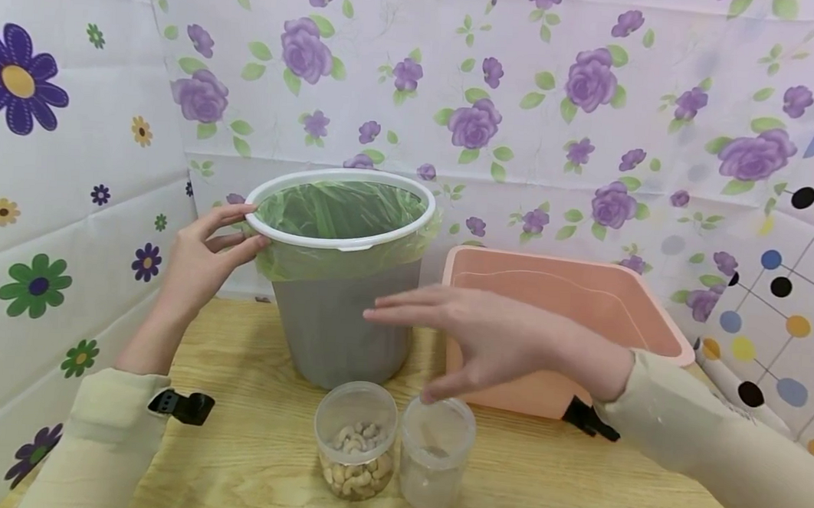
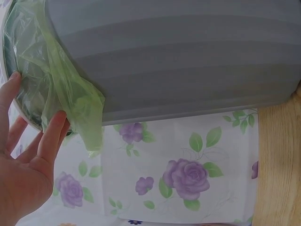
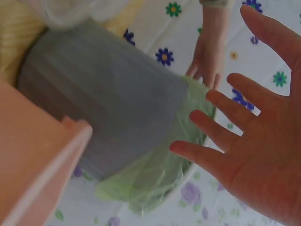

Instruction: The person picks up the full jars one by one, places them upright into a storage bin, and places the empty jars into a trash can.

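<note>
A grey trash can (image 1: pixel 344 320) with a white rim ring (image 1: pixel 325 242) stands on the table, lined with a thin green bag (image 1: pixel 340 270) folded over its outside. At its left side my left hand (image 1: pixel 203 255) touches the rim and the bag; in the left wrist view its fingers (image 2: pixel 49 141) are extended, tips against the bag's edge. My right hand (image 1: pixel 479 327) hovers in front of the can, holding nothing, its fingers spread in the right wrist view. Below it are two clear jars, one with cashews (image 1: pixel 357 478), the other a pale jar (image 1: pixel 435 470).
To the right of the can sits a pink plastic bin (image 1: pixel 551 269), its near wall behind my right forearm. The tabletop (image 1: pixel 230 459) is wood-grained. Flower-patterned sheets (image 1: pixel 389 76) hang close behind and at the left. Each wrist wears a black strap (image 1: pixel 181 405).
</note>
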